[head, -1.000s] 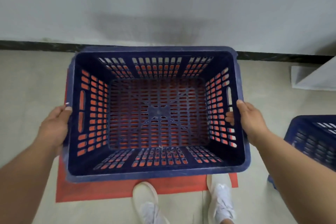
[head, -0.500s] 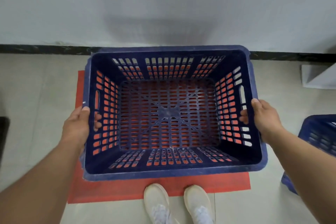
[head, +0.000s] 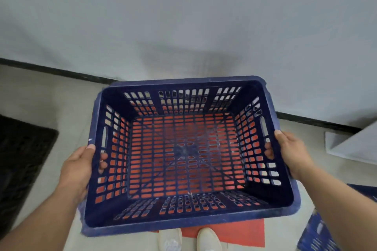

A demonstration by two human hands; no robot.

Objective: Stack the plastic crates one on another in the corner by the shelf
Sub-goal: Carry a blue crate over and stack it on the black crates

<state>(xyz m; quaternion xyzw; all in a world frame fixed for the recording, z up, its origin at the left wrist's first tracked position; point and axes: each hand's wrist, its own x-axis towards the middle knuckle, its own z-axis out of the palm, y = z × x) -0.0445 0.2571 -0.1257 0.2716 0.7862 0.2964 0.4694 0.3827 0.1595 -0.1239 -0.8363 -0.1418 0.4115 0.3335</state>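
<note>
I hold an empty dark blue slotted plastic crate (head: 183, 222) in front of me, above the floor. My left hand (head: 79, 167) grips its left wall, thumb on the rim and fingers through the slots. On the right wall my right hand (head: 289, 151) grips the same way. A second blue crate (head: 318, 236) shows partly at the bottom right edge. Red shows through the held crate's slotted bottom.
A red mat (head: 234, 232) lies on the tiled floor under the crate, with my white shoes (head: 189, 240) at its near edge. A black mat (head: 22, 161) lies at the left. A pale grey shelf corner (head: 353, 144) juts in at the right. The grey wall (head: 183, 16) stands ahead.
The view has swung right and up: the black mat has come into sight at the left and the second crate has slid toward the bottom right corner. Both hands keep their grip.
</note>
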